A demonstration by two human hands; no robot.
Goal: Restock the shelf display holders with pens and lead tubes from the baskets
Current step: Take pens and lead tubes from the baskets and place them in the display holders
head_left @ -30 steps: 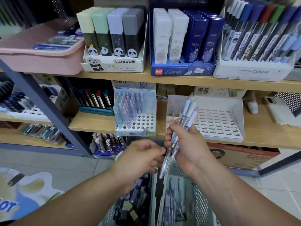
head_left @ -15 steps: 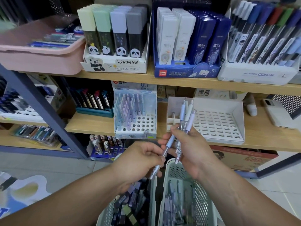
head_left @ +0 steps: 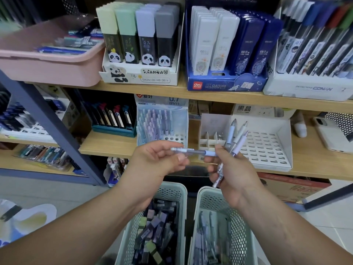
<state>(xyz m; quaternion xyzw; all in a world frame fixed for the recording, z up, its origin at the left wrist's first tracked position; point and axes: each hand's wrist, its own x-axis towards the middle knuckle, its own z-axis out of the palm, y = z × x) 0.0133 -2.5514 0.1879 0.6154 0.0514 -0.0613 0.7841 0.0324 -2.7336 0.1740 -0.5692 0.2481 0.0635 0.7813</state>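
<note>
A single pen (head_left: 193, 151) is pinched in the left hand (head_left: 158, 163) and a bunch of pens (head_left: 237, 137) gripped in the right hand (head_left: 232, 171), before a display holder (head_left: 182, 121) marked "0.7 mm", beneath the deli box (head_left: 225, 85) and DETECTIVE CONAN box (head_left: 313, 89).

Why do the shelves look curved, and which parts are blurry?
Head view: the wide-angle lens bows the wooden shelf; the pink bin and Conan pen box near the edges are smeared, the panda lead box label is sharp; lighting is even.
</note>
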